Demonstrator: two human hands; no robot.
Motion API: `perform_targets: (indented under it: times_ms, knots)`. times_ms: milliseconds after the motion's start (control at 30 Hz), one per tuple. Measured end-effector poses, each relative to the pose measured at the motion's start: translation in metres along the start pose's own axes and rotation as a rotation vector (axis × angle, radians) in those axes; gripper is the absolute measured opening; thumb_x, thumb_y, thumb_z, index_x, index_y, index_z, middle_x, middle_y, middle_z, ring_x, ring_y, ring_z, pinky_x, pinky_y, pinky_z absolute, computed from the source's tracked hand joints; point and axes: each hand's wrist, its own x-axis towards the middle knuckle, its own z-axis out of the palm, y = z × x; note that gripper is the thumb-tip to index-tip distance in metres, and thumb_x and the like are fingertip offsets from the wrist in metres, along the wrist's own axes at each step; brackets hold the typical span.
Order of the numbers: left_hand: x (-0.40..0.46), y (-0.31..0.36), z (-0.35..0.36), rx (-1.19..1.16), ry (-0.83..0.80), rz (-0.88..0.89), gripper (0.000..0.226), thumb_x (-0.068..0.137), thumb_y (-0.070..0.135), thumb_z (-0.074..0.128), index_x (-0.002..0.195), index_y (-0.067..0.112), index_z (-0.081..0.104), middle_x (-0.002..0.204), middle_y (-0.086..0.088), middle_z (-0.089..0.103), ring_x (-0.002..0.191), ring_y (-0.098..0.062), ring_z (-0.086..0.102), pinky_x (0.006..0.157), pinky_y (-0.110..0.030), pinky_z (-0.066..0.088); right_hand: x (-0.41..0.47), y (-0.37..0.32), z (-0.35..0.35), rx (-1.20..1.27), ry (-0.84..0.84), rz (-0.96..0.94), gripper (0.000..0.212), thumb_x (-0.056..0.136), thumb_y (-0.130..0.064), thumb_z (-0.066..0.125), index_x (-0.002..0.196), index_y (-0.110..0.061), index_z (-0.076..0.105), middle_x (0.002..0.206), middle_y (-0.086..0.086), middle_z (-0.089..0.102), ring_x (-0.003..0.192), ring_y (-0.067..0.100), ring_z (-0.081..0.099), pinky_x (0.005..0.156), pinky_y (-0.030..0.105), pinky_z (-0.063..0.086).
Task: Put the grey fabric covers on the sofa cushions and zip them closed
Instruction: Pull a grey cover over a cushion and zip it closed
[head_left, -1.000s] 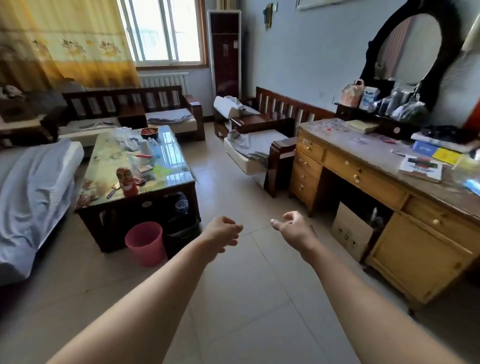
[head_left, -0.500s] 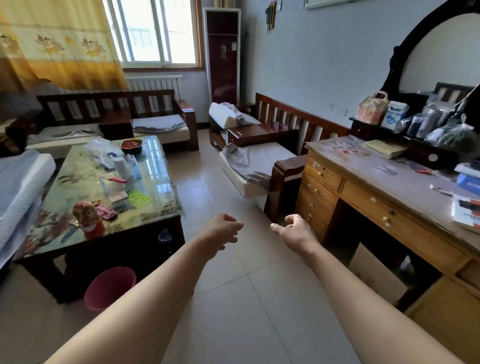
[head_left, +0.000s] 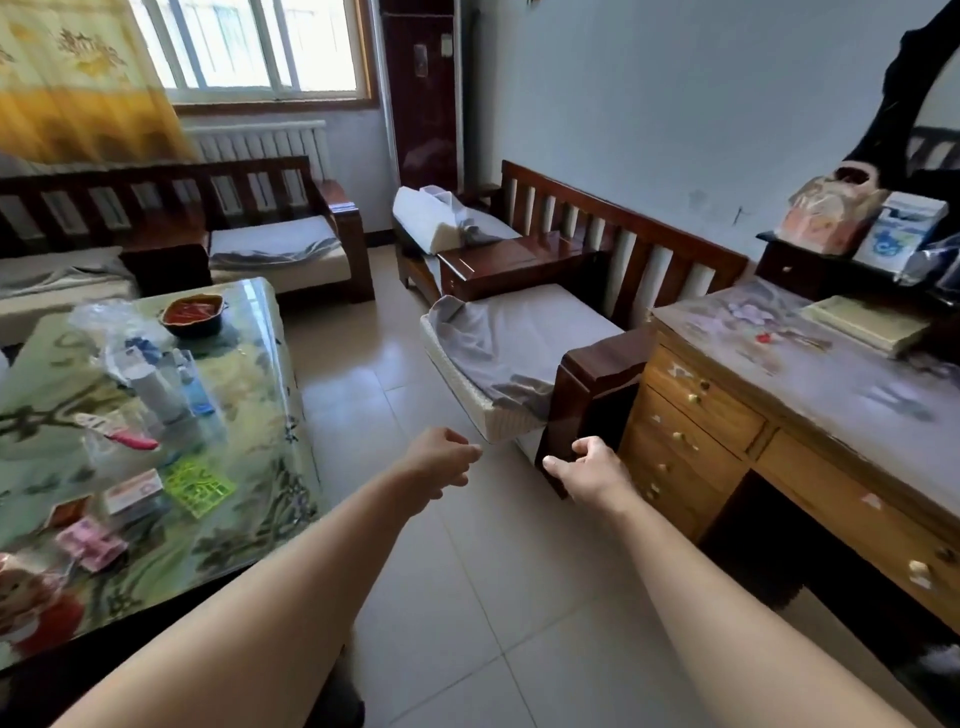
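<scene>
head view, nearest first: two bare forearms reach out over the tiled floor (head_left: 441, 597), low in the frame. the left hand (head_left: 441, 460) has its fingers loosely curled under and grips nothing; the right hand (head_left: 592, 470) is half open, thumb out to the side, fingers bent, also holding nothing. both hang in the air, short of the seat ahead and not touching it.

just beyond them, centre right of the frame, a pale seat cushion (head_left: 467, 384) sits on the dark wooden sofa (head_left: 597, 384), its near corner jutting past the armrest. a grey cover (head_left: 514, 343) lies draped and wrinkled over its top, not pulled on; the white quilted side is bare. no zip can be made out from here.

i'd judge the cover light, limp and a bit clingy, best taken by its open hem with both hands, spread wide. the cushion looks thick foam: bulky, not heavy, springy enough to bend at a corner, so grip that jutting near corner and feed it in first.

left of the frame, the glass-topped counter (head_left: 249, 467) carries bottles and a dish. further back, upper left, another sofa holds a second cushion (head_left: 275, 254) with more grey cloth on it, and upper centre a folded white cushion (head_left: 421, 218) rests on the far seat.
</scene>
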Motion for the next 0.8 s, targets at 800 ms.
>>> perform_targets:
  times_ms: [800]
  knots:
    - [0.535, 0.057, -0.108, 0.106, -0.185, -0.135, 0.007, 0.092, 0.018, 0.056, 0.086, 0.014, 0.054, 0.083, -0.006, 0.056, 0.075, -0.017, 0.054, 0.041, -0.014, 0.031, 0.471, -0.140, 0.136, -0.087, -0.047, 0.272, 0.056, 0.088, -0.033, 0.060, 0.136, -0.010, 0.042, 0.136, 0.011, 0.046, 0.125, 0.025, 0.046, 0.097, 0.027, 0.037]
